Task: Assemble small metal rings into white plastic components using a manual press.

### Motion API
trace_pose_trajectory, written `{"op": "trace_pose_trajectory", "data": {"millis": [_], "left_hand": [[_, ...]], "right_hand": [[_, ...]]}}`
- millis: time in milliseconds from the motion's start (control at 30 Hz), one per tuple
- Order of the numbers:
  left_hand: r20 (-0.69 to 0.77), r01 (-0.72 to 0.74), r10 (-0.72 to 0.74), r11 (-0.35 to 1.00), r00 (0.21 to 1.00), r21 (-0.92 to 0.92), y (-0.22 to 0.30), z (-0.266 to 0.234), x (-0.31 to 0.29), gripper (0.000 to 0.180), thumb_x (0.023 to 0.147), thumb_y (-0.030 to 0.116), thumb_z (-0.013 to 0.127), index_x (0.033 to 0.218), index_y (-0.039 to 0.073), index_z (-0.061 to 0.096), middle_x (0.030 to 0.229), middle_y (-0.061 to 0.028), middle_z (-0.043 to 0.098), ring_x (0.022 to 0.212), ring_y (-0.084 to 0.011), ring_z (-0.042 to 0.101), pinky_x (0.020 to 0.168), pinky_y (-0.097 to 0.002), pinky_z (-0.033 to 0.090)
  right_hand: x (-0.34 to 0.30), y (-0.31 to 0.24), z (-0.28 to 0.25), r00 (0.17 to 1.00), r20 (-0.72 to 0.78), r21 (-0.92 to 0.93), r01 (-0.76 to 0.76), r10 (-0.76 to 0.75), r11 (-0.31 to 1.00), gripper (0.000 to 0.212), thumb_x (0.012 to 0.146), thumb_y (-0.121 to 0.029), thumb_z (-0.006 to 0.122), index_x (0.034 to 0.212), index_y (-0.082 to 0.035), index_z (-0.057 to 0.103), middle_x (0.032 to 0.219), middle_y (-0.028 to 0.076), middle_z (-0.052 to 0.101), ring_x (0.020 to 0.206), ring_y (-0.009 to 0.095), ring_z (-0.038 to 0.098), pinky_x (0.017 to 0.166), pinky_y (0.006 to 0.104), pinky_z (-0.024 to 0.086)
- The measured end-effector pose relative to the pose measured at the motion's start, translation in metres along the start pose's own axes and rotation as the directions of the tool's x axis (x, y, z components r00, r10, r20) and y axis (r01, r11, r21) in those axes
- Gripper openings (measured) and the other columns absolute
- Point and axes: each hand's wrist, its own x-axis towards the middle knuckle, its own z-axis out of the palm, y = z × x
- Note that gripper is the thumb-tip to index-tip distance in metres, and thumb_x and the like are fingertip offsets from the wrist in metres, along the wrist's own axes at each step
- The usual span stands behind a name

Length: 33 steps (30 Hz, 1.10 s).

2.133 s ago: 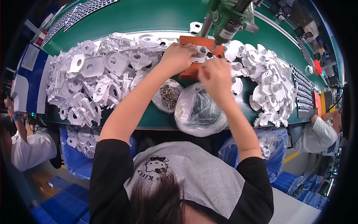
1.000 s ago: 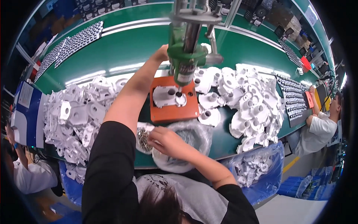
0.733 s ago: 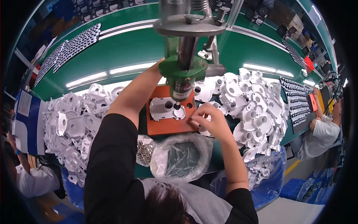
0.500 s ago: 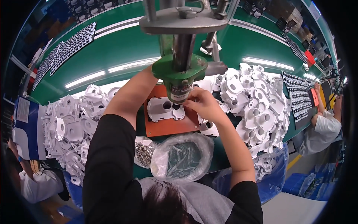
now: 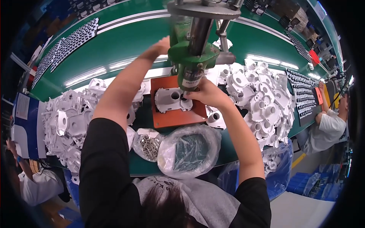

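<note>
A white plastic housing [image 5: 164,99] with a round dark hole lies on an orange base plate [image 5: 161,119]. Above it stands a green press head [image 5: 190,55] with a metal column. My right hand [image 5: 208,94] is at the housing's right end, just under the press head. Its fingertips are closed together there, and whatever they pinch is too small or hidden to name. My left hand [image 5: 164,45] reaches up along the left side of the press. It is blurred, and its fingers are hidden behind the green casting.
Heaps of white plastic housings lie left [image 5: 76,125] and right [image 5: 262,102]. In front of the plate are a bag of small metal screws [image 5: 149,146] and a clear plastic bag [image 5: 190,152]. A dark tray of parts [image 5: 303,95] and another person [image 5: 327,125] are at the right.
The view has shifted a little. My left hand, hidden behind the press before, now shows partly at its left side. My right hand stays by the housing's right end.
</note>
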Motion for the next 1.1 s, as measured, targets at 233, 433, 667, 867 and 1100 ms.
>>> {"op": "trace_pose_trajectory", "data": {"millis": [233,433,667,867,1100], "left_hand": [[0.243,0.017,-0.381,0.565,0.892,0.825,0.22,-0.043,-0.101,0.075,0.063,0.037,0.077,0.122,0.013,0.037,0.115,-0.0224,0.051,0.111,-0.0363,0.048,0.092,-0.0411,0.04],[0.33,0.053,-0.517,0.593,0.79,0.804,0.25,-0.049,-0.216,0.075,0.059,0.024,0.081,0.121,0.009,0.041,0.115,-0.0204,0.053,0.113,-0.0348,0.048,0.093,-0.0395,0.041],[0.246,-0.059,-0.362,0.458,0.899,0.887,0.252,-0.049,-0.248,0.077,0.059,0.026,0.081,0.124,0.009,0.045,0.111,-0.0175,0.057,0.106,-0.0323,0.054,0.09,-0.0372,0.043],[0.356,-0.147,-0.315,0.532,0.88,0.834,0.272,0.021,-0.254,0.069,0.071,0.039,0.07,0.123,0.001,0.047,0.121,-0.0217,0.051,0.116,-0.0364,0.045,0.099,-0.0459,0.035],[0.146,-0.154,0.067,0.657,0.987,0.738,0.245,0.113,-0.288,0.075,0.068,0.032,0.074,0.126,-0.001,0.04,0.132,-0.0317,0.034,0.127,-0.045,0.032,0.108,-0.049,0.025]], "right_hand": [[-0.016,0.008,-0.032,0.976,-0.069,0.0,-0.207,0.206,0.978,0.013,0.073,-0.003,0.065,0.082,0.005,0.067,0.081,0.011,0.067,0.08,0.017,0.063,0.077,0.0273,0.048],[-0.013,0.0,-0.028,0.955,-0.082,-0.035,-0.29,0.286,0.956,0.024,0.073,-0.001,0.066,0.095,0.003,0.059,0.09,0.009,0.065,0.084,0.016,0.062,0.077,0.0264,0.048],[-0.013,-0.01,-0.028,0.937,-0.065,-0.084,-0.348,0.343,0.934,0.024,0.074,-0.003,0.069,0.095,0.001,0.06,0.09,0.008,0.065,0.082,0.013,0.061,0.074,0.0251,0.049],[-0.01,-0.002,-0.026,0.928,-0.117,-0.15,-0.369,0.354,0.917,0.026,0.074,-0.007,0.071,0.094,0.003,0.059,0.09,0.007,0.065,0.086,0.014,0.062,0.077,0.0247,0.049],[-0.007,0.016,-0.034,0.95,-0.068,-0.066,-0.308,0.304,0.949,0.028,0.072,-0.015,0.075,0.088,0.004,0.061,0.09,0.007,0.065,0.087,0.013,0.06,0.08,0.0254,0.046]]}}
